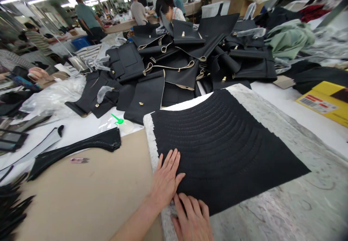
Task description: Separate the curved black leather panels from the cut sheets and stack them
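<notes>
A fanned stack of thin black pieces [217,154], leather-like, lies on a grey-white marbled board [307,201], with its overlapping edges forming curved rows. My left hand [166,177] rests flat on the left margin of the stack, its fingers stretched out and thumb apart. Just nearer to me, my right hand [193,217] touches the stack's near left corner with bent, slightly spread fingers. Its thumb lies over the board's edge. Nothing shows lifted in either hand, though the undersides of the right fingers are hidden.
Behind the stack rises a heap of black bag parts [174,63] with gold clasps. A white bottle with a green nozzle [118,119], black curved strips [78,148] and small thread snips [79,160] lie left. A yellow box [326,101] sits right. Several people work farther back.
</notes>
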`<state>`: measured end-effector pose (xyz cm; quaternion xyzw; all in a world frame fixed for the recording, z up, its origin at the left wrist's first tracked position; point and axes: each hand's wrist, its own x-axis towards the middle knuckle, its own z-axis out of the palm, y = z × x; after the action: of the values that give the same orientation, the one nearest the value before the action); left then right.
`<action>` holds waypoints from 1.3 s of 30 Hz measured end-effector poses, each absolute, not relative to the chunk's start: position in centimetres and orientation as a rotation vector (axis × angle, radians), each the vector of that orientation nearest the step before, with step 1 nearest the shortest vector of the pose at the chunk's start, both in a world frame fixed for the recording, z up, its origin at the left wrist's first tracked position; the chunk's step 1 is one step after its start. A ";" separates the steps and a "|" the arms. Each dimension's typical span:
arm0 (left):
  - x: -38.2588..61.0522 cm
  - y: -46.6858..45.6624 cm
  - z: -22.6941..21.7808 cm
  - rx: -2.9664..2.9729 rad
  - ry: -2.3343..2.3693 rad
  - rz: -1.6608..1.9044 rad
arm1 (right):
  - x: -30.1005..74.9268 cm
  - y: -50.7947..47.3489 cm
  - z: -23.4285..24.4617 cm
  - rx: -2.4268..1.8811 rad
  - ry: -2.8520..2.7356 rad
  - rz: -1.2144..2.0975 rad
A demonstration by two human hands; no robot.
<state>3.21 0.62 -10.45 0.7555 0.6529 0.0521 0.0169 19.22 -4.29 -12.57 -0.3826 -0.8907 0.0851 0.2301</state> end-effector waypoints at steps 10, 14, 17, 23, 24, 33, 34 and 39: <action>3.3 0.7 -8.8 2.248 2.076 0.189 | 20.8 -4.9 -11.2 -0.960 -2.391 0.256; 3.5 -0.4 -7.6 2.226 2.138 0.243 | 21.3 -4.5 -10.3 -1.034 -2.386 0.287; 3.7 -2.3 -7.7 2.327 1.944 0.186 | 21.0 -4.8 -10.2 -1.036 -2.403 0.271; 2.4 -5.2 -9.4 2.396 1.776 0.109 | 21.0 -5.8 -11.1 -1.028 -2.421 0.220; 2.2 -5.3 -9.5 2.397 1.772 0.108 | 21.1 -5.8 -11.3 -1.028 -2.435 0.218; 1.8 -5.9 -8.9 2.293 1.925 0.320 | 21.8 -5.9 -10.1 -0.995 -2.488 0.314; 1.5 -6.3 -8.8 2.224 2.015 0.392 | 21.8 -6.0 -9.8 -0.992 -2.473 0.321; -0.3 -13.3 -7.3 1.851 2.112 0.574 | 20.5 -8.6 -8.0 -0.943 -2.382 0.453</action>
<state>-0.33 -13.30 -7.27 0.6396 0.7300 0.1983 0.1371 20.52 -8.63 -8.03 -0.3494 -0.8825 0.1678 0.2665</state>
